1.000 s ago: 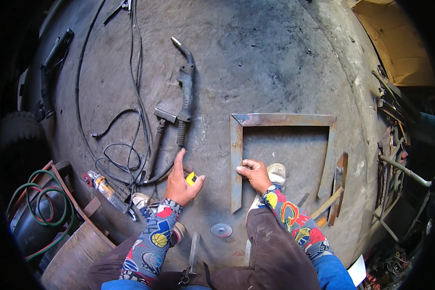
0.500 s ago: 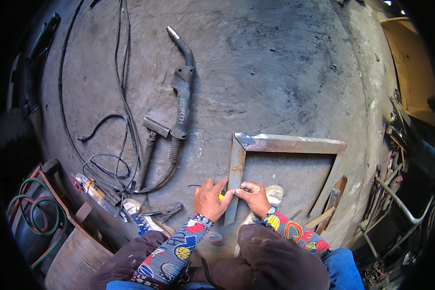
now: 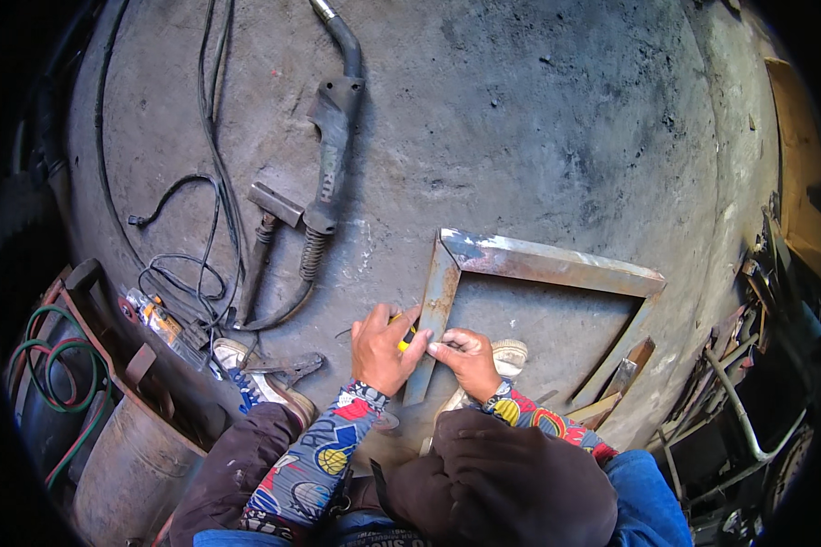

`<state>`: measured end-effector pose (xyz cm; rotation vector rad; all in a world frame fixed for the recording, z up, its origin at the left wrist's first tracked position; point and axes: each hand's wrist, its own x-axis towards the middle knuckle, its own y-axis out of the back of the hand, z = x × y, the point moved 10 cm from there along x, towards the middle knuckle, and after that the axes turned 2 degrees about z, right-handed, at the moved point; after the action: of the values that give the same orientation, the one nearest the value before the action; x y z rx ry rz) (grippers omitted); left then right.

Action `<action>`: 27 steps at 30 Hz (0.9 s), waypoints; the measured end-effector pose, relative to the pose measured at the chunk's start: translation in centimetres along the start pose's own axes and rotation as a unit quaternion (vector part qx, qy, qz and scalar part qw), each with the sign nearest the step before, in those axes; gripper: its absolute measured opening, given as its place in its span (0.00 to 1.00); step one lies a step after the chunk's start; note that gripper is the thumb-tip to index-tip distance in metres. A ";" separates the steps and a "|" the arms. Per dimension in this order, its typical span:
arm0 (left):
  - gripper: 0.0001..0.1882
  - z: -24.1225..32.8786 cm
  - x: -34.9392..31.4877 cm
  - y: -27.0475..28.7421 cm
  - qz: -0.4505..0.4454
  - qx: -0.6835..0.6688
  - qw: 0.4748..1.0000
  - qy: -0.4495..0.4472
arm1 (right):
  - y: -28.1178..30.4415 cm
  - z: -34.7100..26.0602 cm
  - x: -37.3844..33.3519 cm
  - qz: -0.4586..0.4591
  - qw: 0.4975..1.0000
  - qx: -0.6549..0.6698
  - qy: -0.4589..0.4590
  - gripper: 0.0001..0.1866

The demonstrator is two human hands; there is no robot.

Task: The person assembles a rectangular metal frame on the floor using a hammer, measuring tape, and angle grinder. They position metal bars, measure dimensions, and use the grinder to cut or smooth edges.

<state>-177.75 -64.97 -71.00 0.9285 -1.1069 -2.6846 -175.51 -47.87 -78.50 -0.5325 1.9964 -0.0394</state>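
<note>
Gripping a small yellow-and-black item [image 3: 405,341] in the left hand [image 3: 381,354], mostly hidden by the fingers; can't tell its full shape. Working at the left leg of a three-sided metal frame [image 3: 556,260], left hand at its left edge with thumb over the face. Bringing the right hand [image 3: 470,362] in at the opposite edge, fingers curled, thumb tip near the left thumb; can't tell if pinching anything.

Lying on the concrete floor [image 3: 538,146]: the frame, open toward the body, mitred at the far left corner, rusty, with pale patches on the far bar. Inside the opening: right shoe [image 3: 509,356]. Beside the right leg: rusty metal strips [image 3: 625,374].

Left of the frame: black welding torch [image 3: 333,164], nozzle pointing away. Just beside it: hammer-like tool [image 3: 276,203] with a block head. Further left: looped black cables [image 3: 219,182] and a grinder [image 3: 160,319]. By the left shoe [image 3: 263,387]: metal clamp [image 3: 287,365]. Between the feet: round disc [image 3: 386,421], partly covered.

At far left: green and red hoses [image 3: 59,365] by a rusty curved container [image 3: 132,465]. At far right: scrap metal [image 3: 739,337] and cardboard [image 3: 798,164].
</note>
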 end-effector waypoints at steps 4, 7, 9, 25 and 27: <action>0.20 0.1 0.2 0.1 0.003 -0.007 1.000 -0.006 | 0.1 0.1 0.0 -0.008 1.000 -0.030 -0.003 0.04; 0.19 0.2 0.1 0.3 0.006 0.004 1.000 -0.009 | 0.0 0.0 0.0 -0.008 0.999 -0.039 0.009 0.04; 0.19 0.4 0.0 0.4 0.010 0.007 1.000 -0.015 | 0.0 -0.4 0.0 -0.003 0.999 -0.033 0.038 0.06; 0.20 0.5 -0.3 0.2 0.043 0.004 0.999 -0.013 | 0.4 -0.4 -0.1 0.022 0.999 -0.003 0.040 0.04; 0.20 0.5 -0.4 0.1 0.046 -0.002 0.999 -0.013 | 0.6 -0.2 -0.2 0.035 0.999 -0.001 0.033 0.04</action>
<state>-177.75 -64.64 -70.50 0.8233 -1.1212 -2.6307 -175.81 -47.33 -78.43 -0.4679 2.0788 -0.0128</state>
